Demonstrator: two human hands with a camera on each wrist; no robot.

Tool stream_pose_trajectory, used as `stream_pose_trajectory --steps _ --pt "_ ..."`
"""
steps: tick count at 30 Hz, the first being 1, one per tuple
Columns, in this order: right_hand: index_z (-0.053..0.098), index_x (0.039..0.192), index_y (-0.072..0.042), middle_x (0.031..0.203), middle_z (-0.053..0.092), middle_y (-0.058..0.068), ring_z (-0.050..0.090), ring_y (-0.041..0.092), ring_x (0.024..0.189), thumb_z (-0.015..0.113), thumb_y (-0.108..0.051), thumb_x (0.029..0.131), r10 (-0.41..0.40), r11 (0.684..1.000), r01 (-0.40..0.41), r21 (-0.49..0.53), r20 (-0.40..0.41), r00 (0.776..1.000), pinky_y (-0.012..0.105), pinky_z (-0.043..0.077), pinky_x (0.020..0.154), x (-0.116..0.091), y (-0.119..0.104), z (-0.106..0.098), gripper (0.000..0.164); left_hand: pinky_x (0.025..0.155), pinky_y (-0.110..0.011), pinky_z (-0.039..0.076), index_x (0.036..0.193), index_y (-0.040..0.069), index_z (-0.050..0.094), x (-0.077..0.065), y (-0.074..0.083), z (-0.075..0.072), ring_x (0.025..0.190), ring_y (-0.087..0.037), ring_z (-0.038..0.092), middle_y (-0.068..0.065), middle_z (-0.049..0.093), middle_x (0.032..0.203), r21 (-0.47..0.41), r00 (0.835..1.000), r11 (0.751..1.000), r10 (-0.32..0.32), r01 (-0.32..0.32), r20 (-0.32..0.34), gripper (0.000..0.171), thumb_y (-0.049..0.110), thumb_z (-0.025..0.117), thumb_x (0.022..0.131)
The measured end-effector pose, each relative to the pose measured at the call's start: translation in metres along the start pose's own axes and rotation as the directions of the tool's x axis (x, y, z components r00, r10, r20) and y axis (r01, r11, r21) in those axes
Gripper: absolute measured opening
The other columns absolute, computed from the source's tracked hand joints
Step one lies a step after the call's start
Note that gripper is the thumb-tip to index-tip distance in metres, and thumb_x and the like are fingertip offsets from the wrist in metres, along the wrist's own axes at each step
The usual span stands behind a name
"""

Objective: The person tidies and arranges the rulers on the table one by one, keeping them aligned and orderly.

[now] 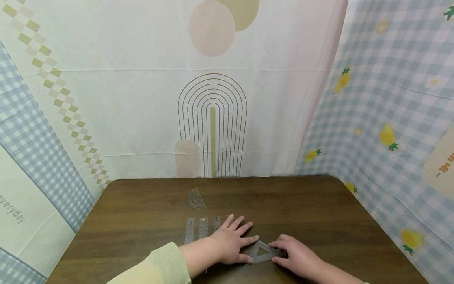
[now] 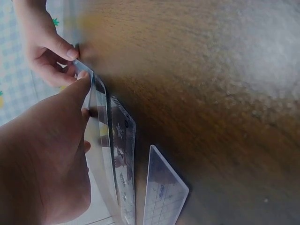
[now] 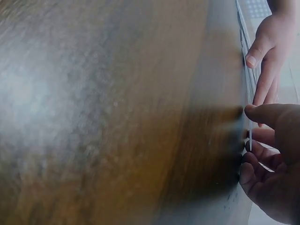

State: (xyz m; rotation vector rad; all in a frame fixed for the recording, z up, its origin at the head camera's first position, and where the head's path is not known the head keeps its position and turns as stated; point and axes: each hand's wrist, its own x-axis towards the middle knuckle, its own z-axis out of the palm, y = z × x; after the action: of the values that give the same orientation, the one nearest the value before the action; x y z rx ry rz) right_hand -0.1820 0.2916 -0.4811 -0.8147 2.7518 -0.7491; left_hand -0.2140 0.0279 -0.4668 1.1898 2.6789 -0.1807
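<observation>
A clear triangular set square (image 1: 264, 258) lies on the table between the two hands. My right hand (image 1: 296, 252) pinches its right corner between thumb and fingers. With fingers spread, my left hand (image 1: 230, 242) lies over the rulers, thumb and index fingertips right at the set square's left side. Clear rulers stand in a row at the left: one (image 1: 190, 230) outermost, a second (image 1: 203, 228) beside it, and a third (image 1: 216, 223) partly hidden by the left hand. In the left wrist view, a ruler (image 2: 161, 192) lies apart from the others.
A clear protractor (image 1: 196, 200) lies farther back on the brown wooden table (image 1: 283, 201), beyond the rulers. Behind the table hangs a patterned white cloth (image 1: 142, 118), and a blue checked cloth (image 1: 369, 98) hangs at the right.
</observation>
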Motion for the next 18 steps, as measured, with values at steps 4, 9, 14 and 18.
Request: stream_pose_trajectory --steps 4,9,14,18 --pt "0.069 0.123 -0.009 0.093 0.052 -0.014 0.047 -0.001 0.072 0.071 -0.035 0.092 -0.009 1.0 0.009 0.008 0.03 1.0 0.023 0.043 0.063 -0.001 0.0015 -0.0017 0.04 0.12 -0.05 0.007 0.153 0.05 0.023 0.0014 -0.0015 0.0008 0.152 -0.025 0.008 0.008 0.016 0.165 -0.011 1.0 1.0 0.011 -0.011 0.003 0.07 0.077 0.035 0.09" --pt "0.068 0.126 -0.006 0.095 0.052 -0.013 0.046 -0.002 0.072 0.07 -0.032 0.093 -0.028 1.0 0.028 0.012 0.052 0.998 0.022 0.043 0.062 -0.0016 0.0014 -0.0032 0.042 0.12 -0.05 0.008 0.153 0.051 0.022 0.0017 -0.0033 0.002 0.152 -0.025 0.007 0.008 0.015 0.165 -0.007 1.0 1.0 0.02 -0.02 0.003 0.07 0.077 0.035 0.09" --pt "0.067 0.128 -0.007 0.096 0.053 -0.013 0.046 -0.002 0.071 0.069 -0.028 0.094 -0.034 0.999 0.032 0.021 0.074 0.997 0.022 0.043 0.062 -0.0021 0.0018 -0.0057 0.041 0.12 -0.049 0.008 0.153 0.052 0.022 0.0022 -0.0033 0.0024 0.152 -0.025 0.008 0.009 0.015 0.165 -0.006 1.0 1.0 0.025 -0.025 -0.001 0.069 0.076 0.035 0.09" --pt "0.066 0.13 -0.008 0.097 0.054 -0.013 0.046 -0.003 0.07 0.069 -0.026 0.094 -0.025 0.999 0.021 0.043 0.098 0.995 0.022 0.043 0.062 -0.0015 0.0025 -0.0073 0.04 0.12 -0.049 0.009 0.153 0.052 0.023 0.0026 -0.0025 0.0022 0.152 -0.024 0.008 0.009 0.016 0.165 -0.002 1.0 1.0 0.024 -0.024 -0.006 0.069 0.076 0.036 0.09"
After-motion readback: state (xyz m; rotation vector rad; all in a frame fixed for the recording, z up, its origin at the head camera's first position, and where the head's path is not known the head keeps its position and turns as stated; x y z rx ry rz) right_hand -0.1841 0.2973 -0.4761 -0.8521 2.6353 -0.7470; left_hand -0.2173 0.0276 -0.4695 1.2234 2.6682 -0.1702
